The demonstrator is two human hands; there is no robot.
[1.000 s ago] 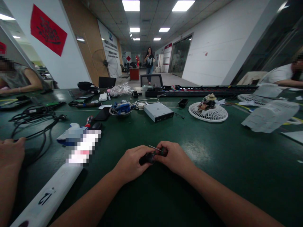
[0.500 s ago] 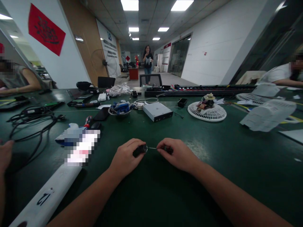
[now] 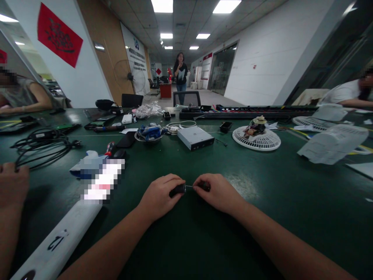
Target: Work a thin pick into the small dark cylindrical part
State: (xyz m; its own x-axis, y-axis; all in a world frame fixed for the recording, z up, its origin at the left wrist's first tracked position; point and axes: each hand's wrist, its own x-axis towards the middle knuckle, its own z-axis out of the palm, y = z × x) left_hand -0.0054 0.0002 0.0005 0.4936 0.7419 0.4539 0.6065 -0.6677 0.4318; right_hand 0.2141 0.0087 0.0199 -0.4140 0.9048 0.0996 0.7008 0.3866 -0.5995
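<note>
My left hand (image 3: pixel 161 194) closes its fingers and thumb round a short black cylinder (image 3: pixel 177 190), whose round end faces right. From that end a thin metal rod (image 3: pixel 189 186) runs across the small gap to my right hand (image 3: pixel 214 191). The right thumb and fingertips pinch the rod, and a dark piece (image 3: pixel 206 186) shows inside the curled fingers. Whether rod and dark piece are one tool cannot be made out. Both hands are just above the green tabletop (image 3: pixel 186 241).
Ahead lie a disc drive (image 3: pixel 196 138), a bowl of blue items (image 3: pixel 149 136) and a white fan grille (image 3: pixel 256 138). On the left are a white bar (image 3: pixel 58 241), coiled black cables (image 3: pixel 43 144) and another person's hand (image 3: pixel 14 181). A clear plastic cover (image 3: pixel 333 144) stands right.
My left hand has shifted right with the black cylinder, narrowing the gap along the rod. The cylinder's end has turned more to the right. Another person's hand has come further in at left.
</note>
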